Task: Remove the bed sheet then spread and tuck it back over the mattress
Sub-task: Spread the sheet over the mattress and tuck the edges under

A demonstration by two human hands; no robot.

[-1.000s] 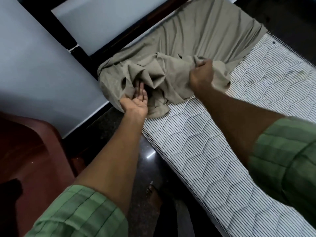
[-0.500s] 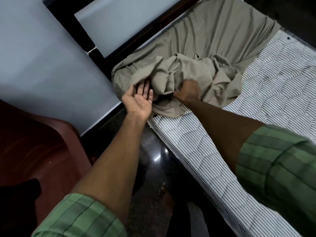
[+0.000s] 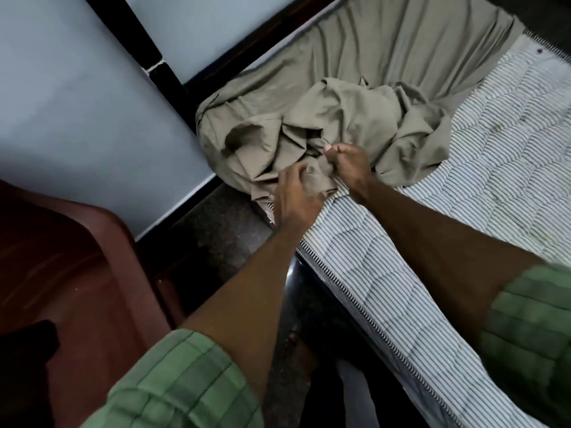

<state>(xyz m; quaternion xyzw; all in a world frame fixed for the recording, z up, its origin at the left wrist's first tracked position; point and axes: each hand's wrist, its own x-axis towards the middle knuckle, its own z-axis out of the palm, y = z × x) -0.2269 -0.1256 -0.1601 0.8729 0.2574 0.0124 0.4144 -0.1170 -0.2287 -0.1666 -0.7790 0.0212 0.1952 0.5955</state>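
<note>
The olive-grey bed sheet (image 3: pixel 355 118) lies bunched in a heap at the near-left corner of the striped quilted mattress (image 3: pixel 417 242), with its far part still stretched flat toward the wall. My left hand (image 3: pixel 293 196) grips a fold at the heap's near edge, right over the mattress corner. Just to its right, my right hand (image 3: pixel 349 165) is curled into the bunched cloth and holds it. Most of the mattress on the right is bare.
A dark bed frame (image 3: pixel 160 66) runs along the pale wall (image 3: pixel 77 103) at the far left. A brown plastic chair (image 3: pixel 71 273) stands at the lower left. Dark floor (image 3: pixel 222 242) and my foot (image 3: pixel 301 350) show between chair and mattress.
My left hand turned over from an open palm-up pose and closed on the sheet's near fold. My right hand pulled more cloth toward the corner, and the heap gathered closer.
</note>
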